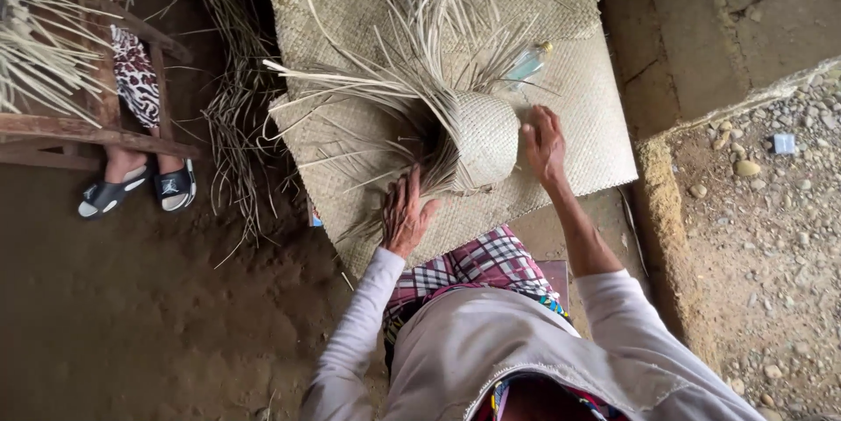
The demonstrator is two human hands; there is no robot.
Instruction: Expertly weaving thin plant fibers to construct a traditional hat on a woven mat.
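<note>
A half-woven basket [482, 141] of pale flat strips is laid on its side near the middle of a woven mat [578, 114], its closed bottom turned toward 3 o'clock. Long unwoven strips [394, 79] are fanned out from its open end toward 9 and 12 o'clock. The left hand [405, 215] is set at 7 o'clock of the basket, its fingers spread apart and pressed onto the loose strips there. The right hand [545, 145] is placed just beside the basket at 3 o'clock, fingers loosely apart and touching the woven wall; nothing is clamped by it. A clear plastic bottle [528, 62] is seen on the mat at 1 o'clock of the basket. At 9 o'clock, well apart, another person's feet in black sandals [140, 189] are seen beneath a wooden frame [88, 132].
</note>
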